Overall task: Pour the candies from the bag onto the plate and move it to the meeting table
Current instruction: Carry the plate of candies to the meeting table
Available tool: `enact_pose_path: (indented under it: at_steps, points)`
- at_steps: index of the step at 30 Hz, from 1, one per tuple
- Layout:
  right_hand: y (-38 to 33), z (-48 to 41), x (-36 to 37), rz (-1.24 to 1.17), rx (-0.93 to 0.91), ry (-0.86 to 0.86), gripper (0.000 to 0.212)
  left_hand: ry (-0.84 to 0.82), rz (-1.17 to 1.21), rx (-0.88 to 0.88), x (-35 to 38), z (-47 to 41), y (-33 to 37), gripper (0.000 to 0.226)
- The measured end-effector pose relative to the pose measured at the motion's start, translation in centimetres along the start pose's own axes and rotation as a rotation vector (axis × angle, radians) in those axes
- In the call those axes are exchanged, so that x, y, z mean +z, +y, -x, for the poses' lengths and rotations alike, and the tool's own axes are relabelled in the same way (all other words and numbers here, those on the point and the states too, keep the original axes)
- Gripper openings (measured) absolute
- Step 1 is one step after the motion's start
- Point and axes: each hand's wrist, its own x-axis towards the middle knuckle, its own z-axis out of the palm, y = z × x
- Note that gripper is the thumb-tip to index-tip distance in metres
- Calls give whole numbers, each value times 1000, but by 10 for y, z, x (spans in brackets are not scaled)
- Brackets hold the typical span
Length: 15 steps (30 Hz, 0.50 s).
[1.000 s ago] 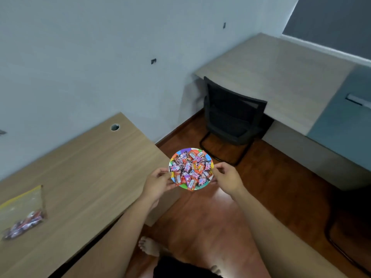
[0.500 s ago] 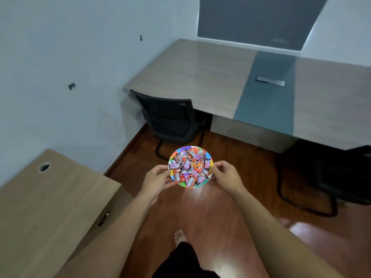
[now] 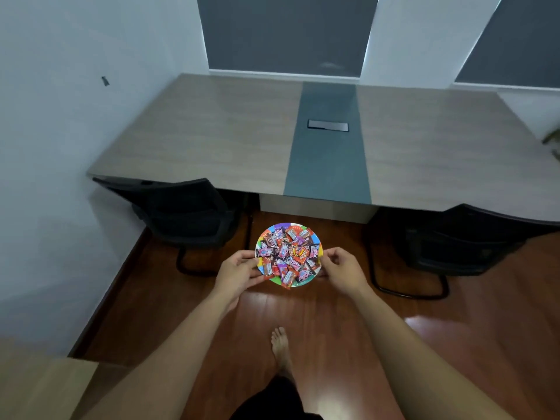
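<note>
Centre frame, above the wooden floor [image 3: 318,322]: plate [image 3: 274,227] piled with candies [image 3: 288,256], level, held in both grips. My left hand [image 3: 239,272] pinches its left rim, my right hand [image 3: 344,269] its right rim. Worktop [image 3: 212,131] fills the upper frame, well apart from the plate. Black chairs [image 3: 188,213] sit lower left and lower right of it.

I can't read the candies [image 3: 288,255]' wrappers; the plate [image 3: 274,229] shows only at its rim
</note>
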Motion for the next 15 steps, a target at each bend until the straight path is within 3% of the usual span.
enact_pose_path:
  at_steps: [5,15]
  points:
    - [-15,-61,-20,-7,47,21,11,-45,-39,-26,34,-64,35,9]
    - [-47,-208,-47,-2,72,100,14,-109,-54,-68,96,-207,113,13]
